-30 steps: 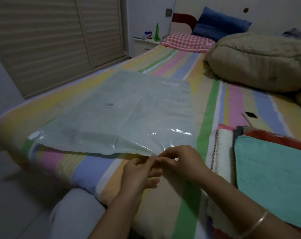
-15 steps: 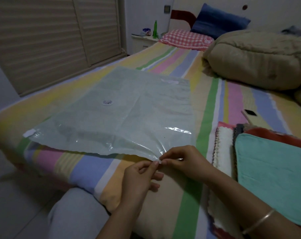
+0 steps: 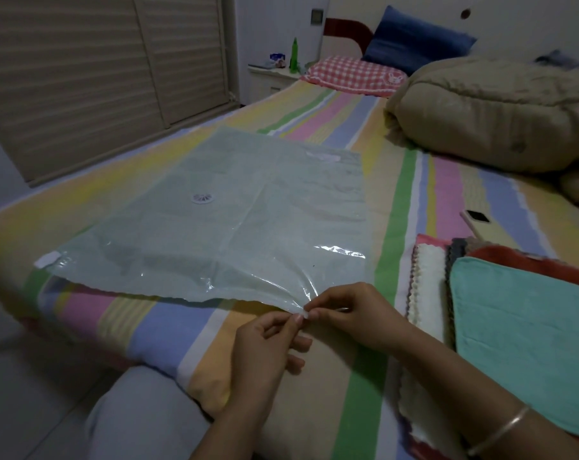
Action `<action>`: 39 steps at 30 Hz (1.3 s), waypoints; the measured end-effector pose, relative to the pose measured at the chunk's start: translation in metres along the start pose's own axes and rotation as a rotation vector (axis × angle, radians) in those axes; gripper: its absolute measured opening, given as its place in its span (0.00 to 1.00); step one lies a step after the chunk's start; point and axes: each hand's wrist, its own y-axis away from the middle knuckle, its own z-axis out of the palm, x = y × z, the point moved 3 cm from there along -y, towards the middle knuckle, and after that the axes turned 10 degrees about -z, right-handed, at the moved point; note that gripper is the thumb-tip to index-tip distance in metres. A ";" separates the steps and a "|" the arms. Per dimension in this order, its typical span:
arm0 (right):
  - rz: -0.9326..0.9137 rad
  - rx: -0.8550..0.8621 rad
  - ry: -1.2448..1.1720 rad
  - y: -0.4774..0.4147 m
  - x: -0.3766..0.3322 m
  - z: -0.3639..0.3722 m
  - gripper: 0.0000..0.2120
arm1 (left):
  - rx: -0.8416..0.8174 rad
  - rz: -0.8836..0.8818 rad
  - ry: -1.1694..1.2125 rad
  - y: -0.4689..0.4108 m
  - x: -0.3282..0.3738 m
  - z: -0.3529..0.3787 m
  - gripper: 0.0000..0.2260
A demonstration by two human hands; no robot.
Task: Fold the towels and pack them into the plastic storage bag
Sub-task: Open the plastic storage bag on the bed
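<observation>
Two hands, L hand point(image 3: 264, 341) & R hand point(image 3: 351, 313), pinch storage bag point(image 3: 215, 227) corner (white label point(image 3: 45, 260) too blurred to read).

Looks like someone's bedroom at home: striped bed point(image 3: 397, 200), pillows point(image 3: 354, 74) by the headboard point(image 3: 346, 28), nightstand point(image 3: 271, 74), rolled-up comforter point(image 3: 500, 117).

Glossy clear plastic bag point(image 3: 215, 224), fuzzy terry towels point(image 3: 527, 340), matt woven striped sheet point(image 3: 397, 210).

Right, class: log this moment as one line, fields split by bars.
left hand, right hand: pinch near corner of plastic storage bag | bag: flat on bed | towels: stacked right, unpacked
</observation>
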 end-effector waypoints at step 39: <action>-0.299 0.331 0.782 -0.012 -0.001 0.017 0.08 | 0.220 0.159 -0.272 -0.010 0.008 0.020 0.15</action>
